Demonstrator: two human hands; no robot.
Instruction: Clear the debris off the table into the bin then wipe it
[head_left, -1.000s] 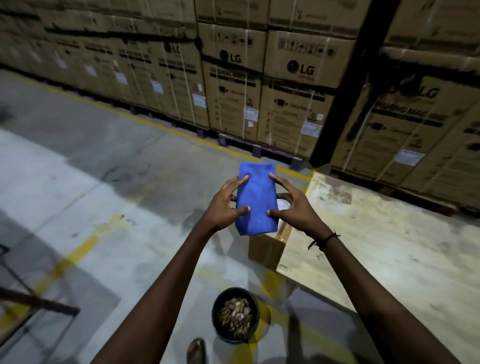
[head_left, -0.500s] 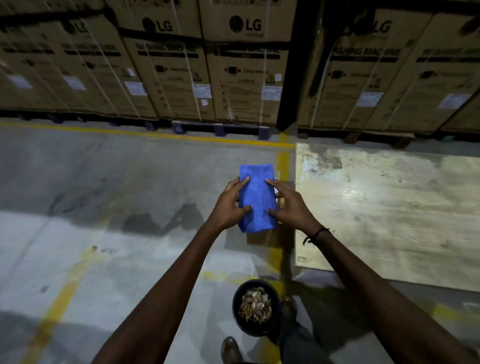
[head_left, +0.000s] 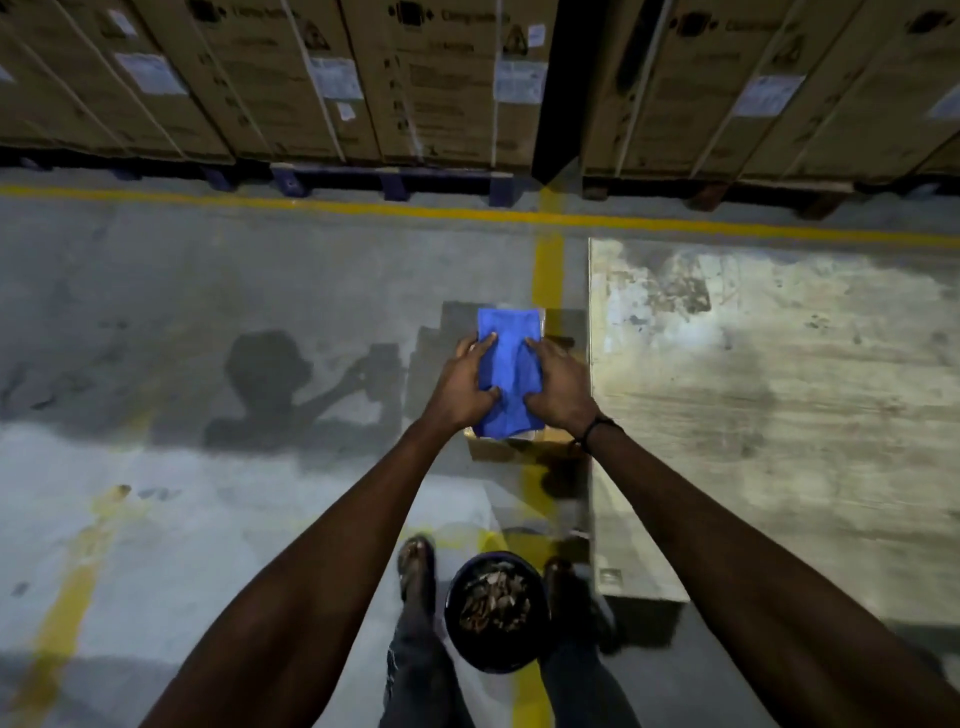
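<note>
A folded blue cloth (head_left: 508, 358) is held up in front of me between both hands. My left hand (head_left: 464, 387) grips its left edge and my right hand (head_left: 558, 389) grips its right edge, thumbs on the near face. The pale, stained wooden table (head_left: 769, 415) lies to the right of the hands. A round black bin (head_left: 496, 608) with brown debris inside stands on the floor between my feet.
A small open cardboard box (head_left: 519, 447) sits on the floor against the table's left edge, below the cloth. Stacked cartons on pallets (head_left: 363, 78) line the far side behind a yellow floor line (head_left: 311, 205). Bare concrete floor spreads to the left.
The camera has swung down and right, so the table now lies square on the right. Both hands have closed further round the cloth. The bin now appears between my feet.
</note>
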